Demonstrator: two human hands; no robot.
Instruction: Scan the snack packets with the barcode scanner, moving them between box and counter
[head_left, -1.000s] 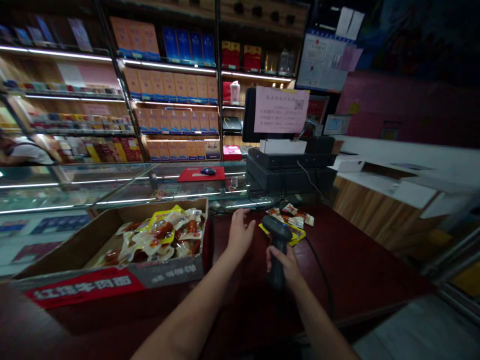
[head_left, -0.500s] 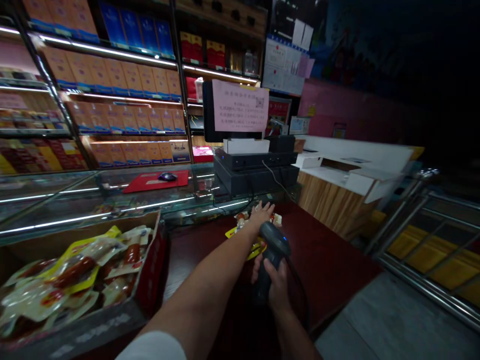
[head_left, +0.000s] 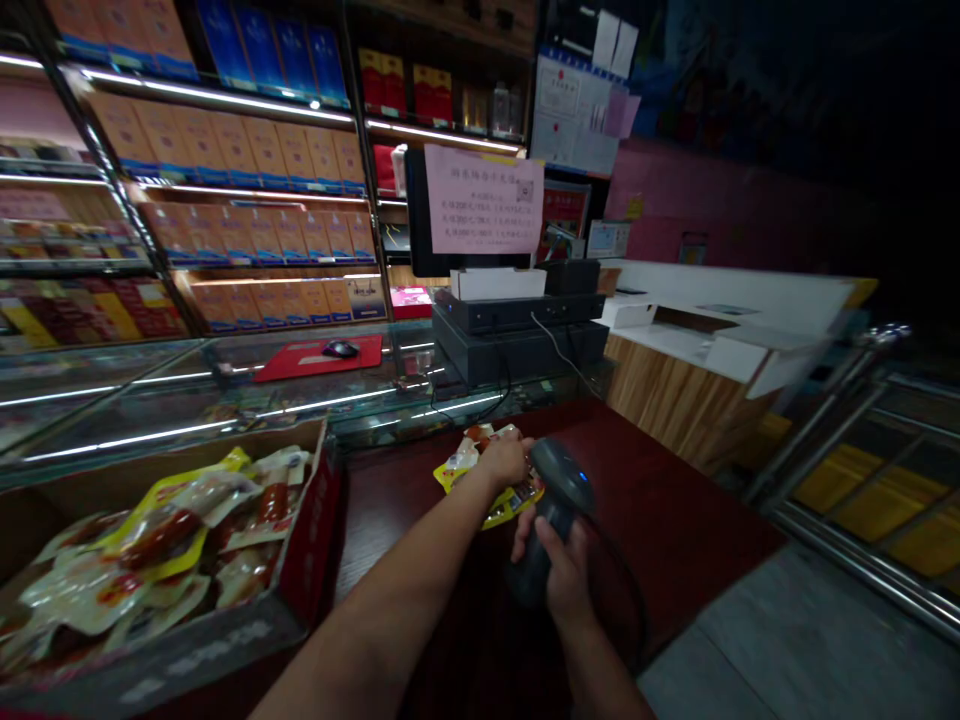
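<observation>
My right hand [head_left: 562, 560] is wrapped round the handle of a dark barcode scanner [head_left: 564, 475], whose small blue light is lit. My left hand [head_left: 506, 462] reaches forward beyond it, fingers curled down on a small group of vacuum-sealed food packets. One food packet [head_left: 463, 455] in clear and white plastic shows at the left of that hand. Under the wrist lies a yellow packet [head_left: 501, 508] with dark print. The left fingertips are partly hidden, but they seem to grip a packet's right side.
A cardboard box [head_left: 319, 530] of similar packets stands at left on the dark red table [head_left: 675, 520]. Behind are a glass counter [head_left: 300, 405], a mouse [head_left: 340, 348] on a red mat and a monitor [head_left: 420, 215]. Metal railings [head_left: 840, 430] stand at right.
My left hand has drawn back slightly, and its spread fingers have curled in on the packets. The scanner, still in my right hand, has shifted slightly right in view.
</observation>
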